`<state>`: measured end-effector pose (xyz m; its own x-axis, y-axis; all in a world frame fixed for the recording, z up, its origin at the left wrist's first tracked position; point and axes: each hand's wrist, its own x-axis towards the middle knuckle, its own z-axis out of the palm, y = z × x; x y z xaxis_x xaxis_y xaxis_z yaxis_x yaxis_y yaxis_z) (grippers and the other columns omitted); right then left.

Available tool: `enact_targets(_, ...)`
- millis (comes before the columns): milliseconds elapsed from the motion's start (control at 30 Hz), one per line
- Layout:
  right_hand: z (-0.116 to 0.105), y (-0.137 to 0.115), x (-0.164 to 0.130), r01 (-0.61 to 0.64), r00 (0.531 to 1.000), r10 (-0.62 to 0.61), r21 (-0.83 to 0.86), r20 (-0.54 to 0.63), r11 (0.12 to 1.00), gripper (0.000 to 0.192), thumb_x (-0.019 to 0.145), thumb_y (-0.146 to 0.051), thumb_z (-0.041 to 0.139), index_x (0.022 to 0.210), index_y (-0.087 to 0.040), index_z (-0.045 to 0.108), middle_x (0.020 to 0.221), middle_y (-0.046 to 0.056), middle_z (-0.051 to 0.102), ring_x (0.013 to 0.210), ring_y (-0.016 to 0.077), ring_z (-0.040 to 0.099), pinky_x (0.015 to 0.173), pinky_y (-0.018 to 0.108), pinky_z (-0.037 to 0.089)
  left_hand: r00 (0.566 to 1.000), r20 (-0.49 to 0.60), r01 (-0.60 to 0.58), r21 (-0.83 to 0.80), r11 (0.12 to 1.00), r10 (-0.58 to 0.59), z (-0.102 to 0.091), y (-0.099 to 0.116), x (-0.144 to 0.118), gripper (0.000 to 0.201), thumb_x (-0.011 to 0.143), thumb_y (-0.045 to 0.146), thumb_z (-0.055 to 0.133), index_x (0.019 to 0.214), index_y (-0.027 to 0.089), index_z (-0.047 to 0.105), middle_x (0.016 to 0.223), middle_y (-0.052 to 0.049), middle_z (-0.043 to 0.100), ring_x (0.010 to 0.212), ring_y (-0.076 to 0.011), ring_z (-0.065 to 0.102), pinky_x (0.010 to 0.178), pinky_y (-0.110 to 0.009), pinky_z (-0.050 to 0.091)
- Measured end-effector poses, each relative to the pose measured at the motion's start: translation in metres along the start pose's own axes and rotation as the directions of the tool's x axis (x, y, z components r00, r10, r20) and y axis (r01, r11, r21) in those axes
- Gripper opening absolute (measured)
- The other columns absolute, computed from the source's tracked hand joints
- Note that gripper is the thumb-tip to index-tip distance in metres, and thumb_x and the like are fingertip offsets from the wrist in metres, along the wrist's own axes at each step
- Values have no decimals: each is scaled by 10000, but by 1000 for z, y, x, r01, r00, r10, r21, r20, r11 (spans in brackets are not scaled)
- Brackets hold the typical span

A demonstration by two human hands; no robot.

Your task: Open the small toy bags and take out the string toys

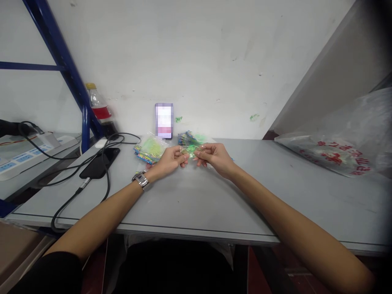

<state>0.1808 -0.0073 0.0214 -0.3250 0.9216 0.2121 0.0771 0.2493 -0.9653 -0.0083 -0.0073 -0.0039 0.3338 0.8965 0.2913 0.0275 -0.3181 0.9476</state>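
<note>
Clear plastic, bright green showing through: a small packet (192,152) was held between two hands at mid-table, toward the wall. Too small to tell what lay inside or whether its edge was sealed; could not tell if it touched the table (196,208).

Risks, as judged: thin film might tear or slip if the hands pulled unevenly, and any open edge could let the contents spill. A careless elbow or sleeve might snag the cables to the left.

Left hand (170,161): nearly closed, thumb and fingertips pinched on the packet's left edge. Right hand (216,157): same pinch on the right edge, fingers curled under. Hands apart, packet spanning the gap. Metal watch (141,180) on the left wrist.

Just behind the packet, a colourful pile (187,137); beside the left hand, a heap of clear bags (150,148) with yellow-green inside. Lit phone (163,120) leaned upright on the wall (214,61). Farther left: dark phone (99,164) lying flat, black cable (79,191) plugged in, bottle (101,112) with a yellow cap, power strip (30,158). Far right: big plastic bag (333,157), red lettering.
</note>
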Motion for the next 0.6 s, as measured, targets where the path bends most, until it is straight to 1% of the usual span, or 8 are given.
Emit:
enact_targets(100, 0, -2, 0, 9, 1000, -9, 9, -11, 1000, 428, 590, -507, 816, 673, -144, 606, 648, 70, 674, 497, 143, 595, 436, 264, 370, 1000, -7, 13, 1, 1000, -13, 0, 1, 0, 287, 757, 352, 741, 835, 130, 576, 693, -23, 651, 568, -98, 591, 600, -251, 453)
enact_targets(200, -1, -2, 1, 28, 999, -28, 5, -26, 1000, 405, 607, -490, 806, 685, -140, 618, 653, 62, 668, 484, 135, 586, 423, 258, 359, 1000, -12, 1, 0, 1000, -1, 0, 0, 0, 271, 766, 332, 731, 852, 130, 571, 731, -36, 664, 598, -109, 612, 632, -263, 464)
enact_targets(400, -3, 0, 3, 47, 998, -47, -20, -37, 999, 357, 644, -459, 782, 706, -140, 634, 654, 55, 663, 460, 115, 552, 396, 248, 322, 1000, 8, 1, -14, 1000, -1, -2, -5, 1, 253, 773, 298, 720, 822, 143, 527, 772, -45, 683, 657, -133, 647, 697, -294, 496)
enact_targets(600, -4, 3, 3, 48, 997, -51, -66, -49, 997, 337, 675, -460, 756, 688, -156, 611, 653, 56, 657, 468, 121, 544, 403, 255, 303, 999, 15, 30, -34, 999, -30, -1, -6, 1, 187, 792, 219, 689, 874, 134, 544, 811, -54, 695, 682, -130, 662, 737, -305, 512)
